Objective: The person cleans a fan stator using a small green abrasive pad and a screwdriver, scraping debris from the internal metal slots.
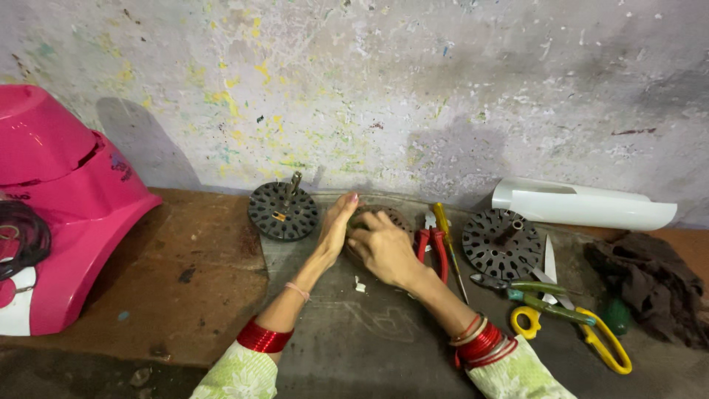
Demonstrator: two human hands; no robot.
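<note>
Both hands, left hand and right hand, close around a round slotted core, just left of the red pliers.

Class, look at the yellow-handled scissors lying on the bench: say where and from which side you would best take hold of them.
Take the yellow-handled scissors by the two yellow loops, coming from above on the near side. They lie flat with the loops toward the person and open. The blades point away toward the dark slotted disc, under green-handled pliers.

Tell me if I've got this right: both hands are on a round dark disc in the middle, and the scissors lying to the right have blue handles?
Not quite. In the head view both hands, left hand and right hand, do rest on the round dark disc, but the scissors on the right have yellow handles, not blue.
</note>
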